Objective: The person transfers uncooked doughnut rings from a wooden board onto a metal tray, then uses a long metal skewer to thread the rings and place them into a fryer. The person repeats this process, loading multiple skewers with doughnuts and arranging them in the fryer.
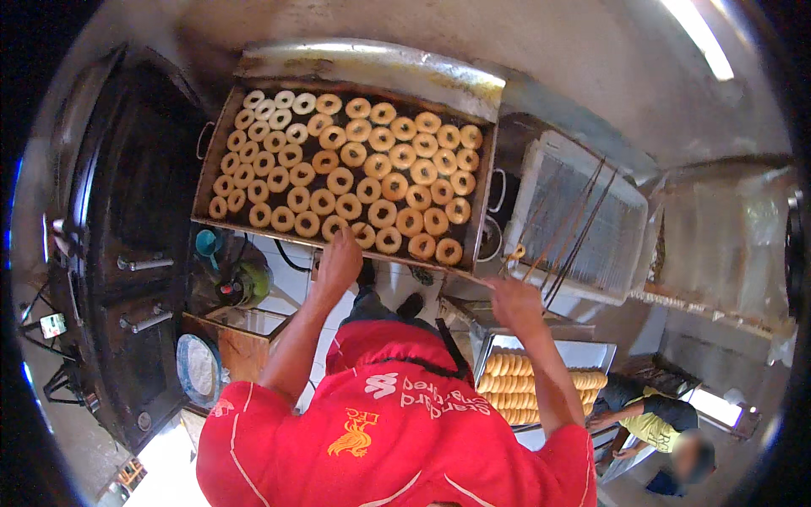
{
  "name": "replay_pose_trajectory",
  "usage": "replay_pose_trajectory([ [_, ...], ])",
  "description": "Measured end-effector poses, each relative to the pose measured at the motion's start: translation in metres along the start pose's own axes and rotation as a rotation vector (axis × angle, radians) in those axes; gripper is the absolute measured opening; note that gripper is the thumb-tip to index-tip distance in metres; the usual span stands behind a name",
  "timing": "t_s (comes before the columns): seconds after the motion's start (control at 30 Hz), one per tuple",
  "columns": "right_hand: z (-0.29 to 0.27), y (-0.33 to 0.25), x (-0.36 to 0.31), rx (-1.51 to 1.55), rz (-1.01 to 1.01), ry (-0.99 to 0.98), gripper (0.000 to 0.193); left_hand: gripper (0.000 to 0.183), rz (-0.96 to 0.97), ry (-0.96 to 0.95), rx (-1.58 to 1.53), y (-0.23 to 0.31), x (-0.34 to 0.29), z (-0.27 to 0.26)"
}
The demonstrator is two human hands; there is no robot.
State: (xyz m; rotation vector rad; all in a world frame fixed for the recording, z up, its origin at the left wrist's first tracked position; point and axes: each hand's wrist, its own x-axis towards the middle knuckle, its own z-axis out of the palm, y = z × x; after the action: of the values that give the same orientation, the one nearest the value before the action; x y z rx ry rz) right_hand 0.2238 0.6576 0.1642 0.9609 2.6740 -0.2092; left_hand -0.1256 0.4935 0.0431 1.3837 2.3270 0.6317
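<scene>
Our left hand point(340, 258) pinches the near rim of the big fryer tray point(221, 127) of doughnuts point(382, 188); our right hand point(515, 302) grips thin sticks point(574, 228). The rings look soft, greasy and fragile, so we'd lift them through the hole.

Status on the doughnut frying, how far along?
Done: a steel tray at lower right already holds rows of browned doughnuts. In hand: the left hand grips the fryer pan's near edge, and the right hand holds thin sticks with one ring on them. Left: the pan is full of floating doughnuts, the left-side ones paler.
</scene>
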Motion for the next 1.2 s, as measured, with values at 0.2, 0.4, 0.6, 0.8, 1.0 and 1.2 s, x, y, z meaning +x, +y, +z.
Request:
replay_pose_trajectory([
  [0.2,0.014,-0.008,0.006,0.139,0.014,0.141,0.037,0.015,0.135,-0.168,0.224,-0.044,0.024,0.048],
  [0.4,0.036,-0.017,-0.011,0.178,0.07,0.142,0.04,0.022,0.158,-0.182,0.321,-0.029,0.009,0.025],
  [0.6,0.04,-0.018,-0.012,0.276,0.209,0.098,0.042,0.029,0.166,0.093,0.04,-0.014,0.037,0.008],
  [0.8,0.022,-0.042,0.001,0.285,0.225,0.124,0.042,0.028,0.013,-0.122,0.155,-0.041,0.073,0.037],
  [1.0,0.049,-0.048,0.069,0.272,0.244,0.166,0.039,0.026,-0.051,-0.014,-0.033,-0.066,0.122,0.02],
  [1.2,0.003,-0.072,0.085,0.236,0.169,0.201,0.036,0.013,0.086,0.152,-0.005,-0.09,0.094,0.01],
])
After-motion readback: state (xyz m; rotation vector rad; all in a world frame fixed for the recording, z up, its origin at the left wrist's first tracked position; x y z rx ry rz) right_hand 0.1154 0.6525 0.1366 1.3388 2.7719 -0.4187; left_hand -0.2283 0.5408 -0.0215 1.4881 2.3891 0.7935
